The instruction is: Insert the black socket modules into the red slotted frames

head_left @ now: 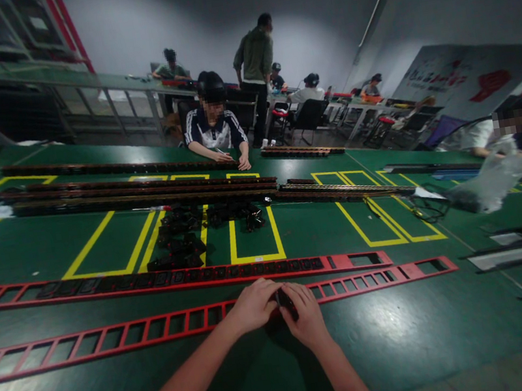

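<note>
Both my hands meet over the nearer red slotted frame (158,329), around a small black part (286,302). My left hand (256,304) has its fingers closed at the part's left side. My right hand (304,311) wraps it from the right, thumb and fingers pressed on it. The part looks like a socket block, though fingers cover most of it. Just beyond lies a second red slotted frame (360,260), with black socket pieces filling many of its slots. The nearer frame's visible slots show green tabletop through them.
A pile of loose black parts (178,235) lies beyond the frames. Long dark rails (141,191) stretch across the table behind it. A co-worker (214,123) sits opposite. At right are a clear plastic bag (491,182) and another person (469,136). Yellow tape (277,236) marks the green tabletop.
</note>
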Action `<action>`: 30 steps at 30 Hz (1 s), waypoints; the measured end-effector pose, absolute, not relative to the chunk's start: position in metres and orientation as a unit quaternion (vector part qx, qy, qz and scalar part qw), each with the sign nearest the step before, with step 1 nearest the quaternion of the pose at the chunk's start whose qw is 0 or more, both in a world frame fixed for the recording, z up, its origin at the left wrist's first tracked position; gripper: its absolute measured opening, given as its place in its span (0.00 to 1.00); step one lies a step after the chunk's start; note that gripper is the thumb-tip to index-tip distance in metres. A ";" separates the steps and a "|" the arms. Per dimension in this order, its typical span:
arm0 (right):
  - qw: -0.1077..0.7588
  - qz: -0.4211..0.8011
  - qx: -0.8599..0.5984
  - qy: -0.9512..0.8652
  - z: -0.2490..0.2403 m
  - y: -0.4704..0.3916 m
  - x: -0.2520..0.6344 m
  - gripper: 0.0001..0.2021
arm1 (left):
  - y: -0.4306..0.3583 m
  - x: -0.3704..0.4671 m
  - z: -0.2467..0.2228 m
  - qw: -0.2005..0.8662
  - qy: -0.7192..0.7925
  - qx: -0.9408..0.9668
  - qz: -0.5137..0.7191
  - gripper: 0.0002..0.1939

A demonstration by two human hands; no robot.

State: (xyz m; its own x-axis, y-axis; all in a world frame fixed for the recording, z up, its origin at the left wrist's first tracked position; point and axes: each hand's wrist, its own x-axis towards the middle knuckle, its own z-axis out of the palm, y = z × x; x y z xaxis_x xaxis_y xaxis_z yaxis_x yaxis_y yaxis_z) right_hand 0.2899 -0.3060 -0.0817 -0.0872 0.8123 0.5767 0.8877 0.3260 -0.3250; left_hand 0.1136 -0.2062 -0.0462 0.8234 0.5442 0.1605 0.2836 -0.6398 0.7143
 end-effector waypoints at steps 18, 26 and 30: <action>0.341 -0.063 -0.576 -0.740 -0.083 -0.306 0.290 0.21 | -0.217 0.112 -0.037 0.294 0.239 0.906 0.189 0.21; 0.353 -0.066 -0.571 -0.739 -0.086 -0.305 0.291 0.22 | -0.216 0.108 -0.033 0.303 0.226 0.906 0.190 0.22; 0.353 -0.080 -0.565 -0.742 -0.088 -0.305 0.292 0.23 | -0.217 0.109 -0.031 0.304 0.231 0.905 0.187 0.19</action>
